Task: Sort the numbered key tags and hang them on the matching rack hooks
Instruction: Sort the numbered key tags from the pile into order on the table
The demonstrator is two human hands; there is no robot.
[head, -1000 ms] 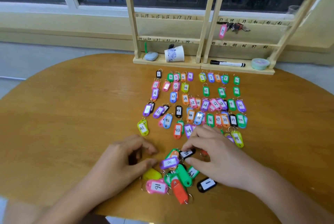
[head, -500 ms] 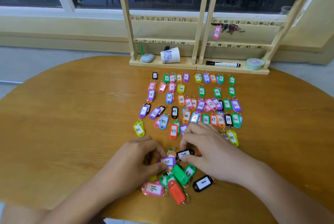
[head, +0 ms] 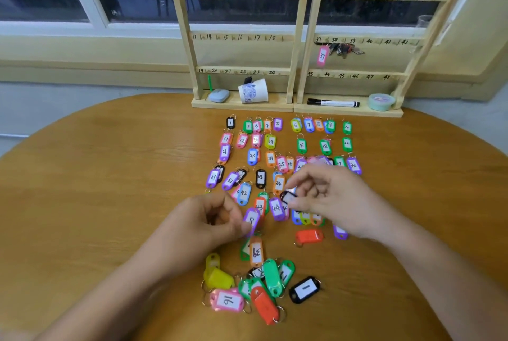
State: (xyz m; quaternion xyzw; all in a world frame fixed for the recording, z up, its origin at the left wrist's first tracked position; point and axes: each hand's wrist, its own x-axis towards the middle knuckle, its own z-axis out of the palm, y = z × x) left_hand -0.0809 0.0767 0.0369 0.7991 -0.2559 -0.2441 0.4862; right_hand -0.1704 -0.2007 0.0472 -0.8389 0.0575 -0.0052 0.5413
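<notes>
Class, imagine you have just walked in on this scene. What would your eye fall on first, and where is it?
The bright rows of numbered key tags laid out mid-table draw the eye first, with a loose pile jumbled nearer the front edge. Between them, the left hand pinches a purple tag and the right hand a black tag. Behind, on the wooden rack, a single pink tag marked 37 hangs.

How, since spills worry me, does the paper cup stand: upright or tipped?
Tipped: the paper cup lies on its side on the rack base.
</notes>
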